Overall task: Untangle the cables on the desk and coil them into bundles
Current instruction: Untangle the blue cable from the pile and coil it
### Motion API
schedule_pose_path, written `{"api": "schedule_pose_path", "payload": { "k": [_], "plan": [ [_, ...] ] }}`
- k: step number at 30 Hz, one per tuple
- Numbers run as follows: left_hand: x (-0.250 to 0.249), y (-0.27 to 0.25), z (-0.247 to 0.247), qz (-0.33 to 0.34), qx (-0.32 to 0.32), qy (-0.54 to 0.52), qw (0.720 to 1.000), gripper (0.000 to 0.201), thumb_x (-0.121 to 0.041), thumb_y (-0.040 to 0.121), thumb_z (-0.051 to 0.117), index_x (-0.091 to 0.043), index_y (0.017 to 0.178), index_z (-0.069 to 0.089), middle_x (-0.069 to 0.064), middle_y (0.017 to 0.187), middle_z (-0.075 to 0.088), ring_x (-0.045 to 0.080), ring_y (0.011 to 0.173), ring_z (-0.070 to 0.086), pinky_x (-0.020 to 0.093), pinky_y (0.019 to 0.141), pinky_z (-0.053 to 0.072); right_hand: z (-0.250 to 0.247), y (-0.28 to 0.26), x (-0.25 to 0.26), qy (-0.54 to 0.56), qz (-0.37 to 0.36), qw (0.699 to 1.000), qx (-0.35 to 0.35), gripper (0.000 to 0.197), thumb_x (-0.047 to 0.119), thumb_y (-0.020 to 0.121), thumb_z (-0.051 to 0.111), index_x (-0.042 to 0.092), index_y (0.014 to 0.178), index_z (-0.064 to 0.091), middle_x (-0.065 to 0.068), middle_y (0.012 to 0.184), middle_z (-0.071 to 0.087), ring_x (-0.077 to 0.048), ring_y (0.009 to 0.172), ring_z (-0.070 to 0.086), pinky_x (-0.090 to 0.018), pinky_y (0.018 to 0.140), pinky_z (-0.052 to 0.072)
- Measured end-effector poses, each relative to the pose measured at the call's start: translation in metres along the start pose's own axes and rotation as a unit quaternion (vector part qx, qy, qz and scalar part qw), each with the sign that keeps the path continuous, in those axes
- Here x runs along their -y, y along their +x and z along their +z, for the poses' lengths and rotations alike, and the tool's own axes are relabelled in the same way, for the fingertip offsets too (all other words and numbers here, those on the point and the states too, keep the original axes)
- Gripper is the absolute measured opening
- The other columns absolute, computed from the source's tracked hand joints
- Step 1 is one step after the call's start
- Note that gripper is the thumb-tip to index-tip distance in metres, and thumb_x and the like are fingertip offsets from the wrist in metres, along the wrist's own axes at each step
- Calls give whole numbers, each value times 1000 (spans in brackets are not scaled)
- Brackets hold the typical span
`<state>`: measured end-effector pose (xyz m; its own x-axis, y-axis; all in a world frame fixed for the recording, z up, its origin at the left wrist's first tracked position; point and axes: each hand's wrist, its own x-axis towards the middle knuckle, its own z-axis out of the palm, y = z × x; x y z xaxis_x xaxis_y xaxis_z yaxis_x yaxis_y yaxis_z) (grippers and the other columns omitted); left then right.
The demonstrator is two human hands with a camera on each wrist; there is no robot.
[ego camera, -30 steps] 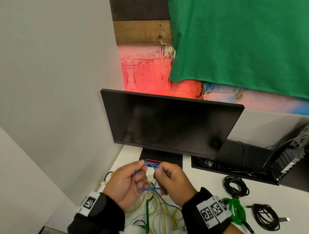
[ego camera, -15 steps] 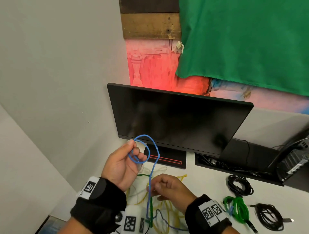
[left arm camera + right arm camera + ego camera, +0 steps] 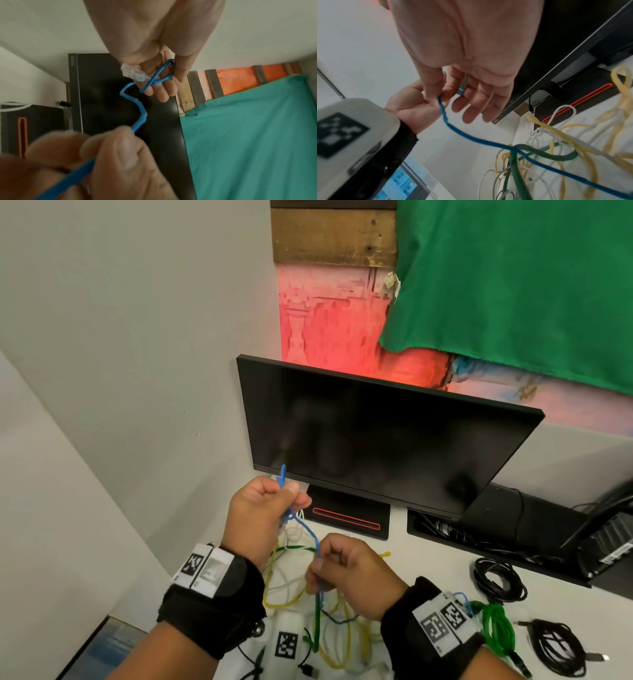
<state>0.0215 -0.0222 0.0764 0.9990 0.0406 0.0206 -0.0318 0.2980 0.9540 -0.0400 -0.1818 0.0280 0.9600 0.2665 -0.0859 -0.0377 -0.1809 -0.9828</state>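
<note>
Blue cable (image 3: 310, 534) slanting between left hand (image 3: 255, 513), right hand (image 3: 346, 571)

White bench (image 3: 411, 556), set into a corner of pale walls.

- 12 o'clock, far edge: black monitor base (image 3: 349, 517) with a red stripe, standing on the surface.
- 1–2 o'clock: black cable tray (image 3: 455, 537) along the back, dark leads inside.
- 3 o'clock: coiled black cable (image 3: 498, 578), lying apart from the rest.
- 4 o'clock: coiled green cable (image 3: 496, 628); just beside it, farther right, a second black cable bundle (image 3: 555, 647) with a USB plug at its end.
- 6–7 o'clock, near edge: loose tangle of yellow cables (image 3: 339, 642), white cables (image 3: 294, 535) and a dark green cable (image 3: 317, 625), strands crossing over one another.
</note>
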Motion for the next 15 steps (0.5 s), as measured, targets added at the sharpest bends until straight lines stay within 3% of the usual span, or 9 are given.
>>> {"api": "schedule_pose_path", "payload": {
  "k": [2,4,6,7,8,9,12,15],
  "plan": [
    [4,2,-5,49,-4,160,986,22,-14,87,69,-10,75,52,9,68,73,18,67,72,16,59,50,-3,-1,1,-113,-7,993,21,16,24,95,56,30,81,58,6,73,62,-8,67,57,-33,71,49],
    [9,3,-12,94,31,341,935,23,-27,87,70,-17,75,54,1,64,69,12,61,66,21,58,49,-6,-5,7,-213,-27,975,58,13,30,97,51,34,87,59,3,81,61,-10,75,55,-35,76,49],
    [15,-2,-17,112,100,446,882,23,-34,90,65,-22,74,54,-1,62,61,13,58,56,29,59,47,-8,-8,19,-210,-65,973,67,12,36,95,51,33,88,60,5,79,60,-10,74,54,-31,72,48],
    [17,-4,-19,112,137,458,871,24,-35,93,61,-23,73,54,-3,61,57,12,58,51,31,60,45,-11,-7,26,-195,-90,975,51,13,37,94,51,32,86,60,9,74,57,-5,69,51,-26,67,45],
    [19,-8,-20,99,172,439,876,28,-36,95,56,-24,70,54,-5,60,54,10,57,48,31,59,43,-16,-4,32,-181,-111,977,17,14,37,94,52,32,84,59,12,71,54,-2,66,48,-21,63,42],
    [22,-13,-16,70,197,386,898,35,-41,97,48,-23,68,54,-7,58,51,8,55,45,29,59,40,-25,-3,33,-166,-121,978,-29,15,38,94,53,31,82,58,14,69,52,-1,64,46,-20,62,40],
    [21,-23,-13,-37,167,224,959,56,-53,96,30,-10,73,59,-6,54,45,8,51,41,22,55,42,-36,6,33,-169,-124,973,-97,27,41,95,55,21,77,57,11,64,47,-3,60,43,-25,60,39],
    [17,-28,-5,-73,184,146,969,55,-54,95,43,-5,81,63,-2,59,45,12,55,41,28,59,43,-22,6,26,-168,-135,971,-101,31,44,95,54,20,75,57,11,61,46,-3,58,42,-26,58,38]
  ]
}}
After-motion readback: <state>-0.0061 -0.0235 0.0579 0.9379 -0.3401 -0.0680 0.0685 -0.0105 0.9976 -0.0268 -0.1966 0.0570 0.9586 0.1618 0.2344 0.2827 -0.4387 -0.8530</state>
